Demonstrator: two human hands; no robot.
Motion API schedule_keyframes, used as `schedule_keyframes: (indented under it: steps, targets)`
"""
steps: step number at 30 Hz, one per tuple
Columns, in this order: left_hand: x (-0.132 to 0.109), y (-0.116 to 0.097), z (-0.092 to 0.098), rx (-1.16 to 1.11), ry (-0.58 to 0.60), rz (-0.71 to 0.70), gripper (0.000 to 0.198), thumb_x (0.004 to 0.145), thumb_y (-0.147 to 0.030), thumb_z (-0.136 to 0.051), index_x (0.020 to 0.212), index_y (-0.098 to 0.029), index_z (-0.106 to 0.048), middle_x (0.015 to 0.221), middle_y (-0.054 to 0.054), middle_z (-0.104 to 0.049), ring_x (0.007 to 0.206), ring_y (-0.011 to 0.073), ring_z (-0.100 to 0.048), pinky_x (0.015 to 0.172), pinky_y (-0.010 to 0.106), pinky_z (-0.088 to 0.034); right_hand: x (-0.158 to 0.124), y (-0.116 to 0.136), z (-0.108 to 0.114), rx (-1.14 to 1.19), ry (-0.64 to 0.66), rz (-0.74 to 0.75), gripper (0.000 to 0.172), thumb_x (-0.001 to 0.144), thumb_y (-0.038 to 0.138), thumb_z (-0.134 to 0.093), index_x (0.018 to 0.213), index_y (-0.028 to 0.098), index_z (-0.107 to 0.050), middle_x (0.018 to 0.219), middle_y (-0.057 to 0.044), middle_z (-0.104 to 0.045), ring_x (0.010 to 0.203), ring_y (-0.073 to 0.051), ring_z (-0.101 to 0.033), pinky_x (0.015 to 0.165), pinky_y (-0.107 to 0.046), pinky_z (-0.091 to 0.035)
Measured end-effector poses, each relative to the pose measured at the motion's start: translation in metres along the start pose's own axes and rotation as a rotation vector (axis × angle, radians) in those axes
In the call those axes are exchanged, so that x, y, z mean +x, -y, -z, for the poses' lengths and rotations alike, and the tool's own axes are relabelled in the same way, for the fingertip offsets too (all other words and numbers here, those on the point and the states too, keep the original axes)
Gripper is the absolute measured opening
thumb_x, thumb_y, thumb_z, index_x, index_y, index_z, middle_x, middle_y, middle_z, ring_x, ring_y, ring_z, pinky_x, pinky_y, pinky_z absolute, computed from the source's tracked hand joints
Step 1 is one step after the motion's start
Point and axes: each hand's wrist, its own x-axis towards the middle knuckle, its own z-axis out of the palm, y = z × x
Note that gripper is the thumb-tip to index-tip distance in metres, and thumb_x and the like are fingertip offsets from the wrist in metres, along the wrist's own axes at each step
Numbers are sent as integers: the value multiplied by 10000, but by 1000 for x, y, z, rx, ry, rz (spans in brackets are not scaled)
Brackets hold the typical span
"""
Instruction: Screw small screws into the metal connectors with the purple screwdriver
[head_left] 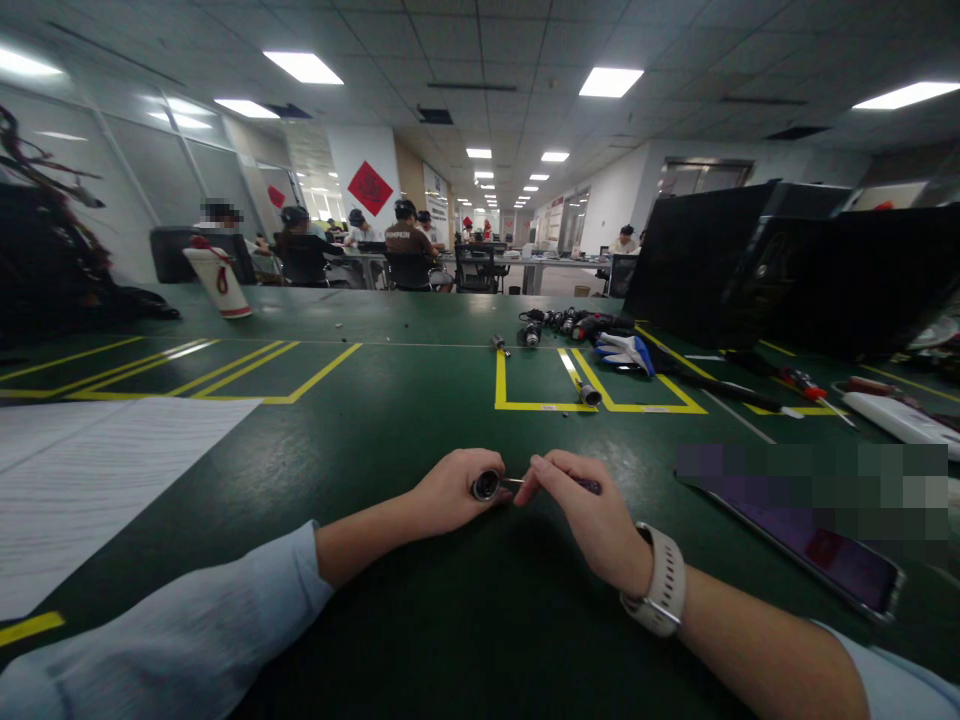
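Note:
My left hand (457, 492) is closed around a round metal connector (487, 486), its open end turned toward me. In my right hand (581, 500) is a small screwdriver (589, 486) with a dark handle, gripped between thumb and fingers. Its thin shaft points left and meets the side of the connector; the very tip is hidden by my left fingers. Both hands are close together just above the green table (390, 430). Beyond them, a similar metal connector (589, 394) lies on the yellow tape.
Farther back are several dark connectors (531, 334) and a blue-and-white glove (626, 352). A phone (810, 545), a red-handled screwdriver (804, 382) and a white device (900, 418) lie to the right. Printed paper (112, 460) covers the left; a white cup (219, 282) stands behind. People sit in the background.

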Motion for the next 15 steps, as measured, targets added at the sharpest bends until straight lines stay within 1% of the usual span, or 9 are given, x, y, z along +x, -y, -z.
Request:
schedule_keyframes:
  steps: [3,6,9,12,14,15]
  targets:
    - [0,0,1,-51,-20,-10,153,766,-279,-555,696,-150,-512,664,-24,-516,613,102,-492,567,218,-380,1,-5,0,88,-21,-33,331,857,315,-449,636,162,-642,636,-27,-649,682,-156,-596,729,-315,-432]
    - [0,0,1,-60,-25,-14,149,770,-273,-550,694,-149,-520,666,-20,-523,621,105,-493,572,221,-381,0,-6,1,55,-8,31,322,867,315,-436,674,167,-647,683,-30,-650,703,-158,-592,727,-318,-431]
    - [0,1,-1,-56,-12,-28,139,775,-262,-541,696,-148,-533,677,-15,-536,637,110,-498,582,224,-379,-3,-3,0,-83,15,147,302,875,302,-421,718,169,-643,743,-41,-634,732,-159,-578,706,-311,-427]
    - [0,1,-2,-28,-23,-24,142,771,-266,-539,692,-149,-522,658,-19,-523,605,103,-485,560,220,-367,-7,0,-2,-301,37,260,273,870,268,-424,709,167,-618,740,-48,-611,735,-165,-555,699,-319,-410]
    - [0,1,-2,-2,-28,-24,161,773,-283,-534,684,-151,-510,642,-23,-509,587,101,-475,549,220,-361,-9,1,-3,-422,64,307,261,866,253,-427,690,170,-601,715,-44,-601,720,-167,-541,698,-327,-397]
    - [0,1,-2,9,-24,-28,168,774,-290,-534,685,-151,-509,642,-22,-509,588,103,-476,550,221,-362,-9,1,-4,-447,73,307,261,866,252,-427,684,172,-597,706,-41,-600,714,-166,-539,696,-328,-394]
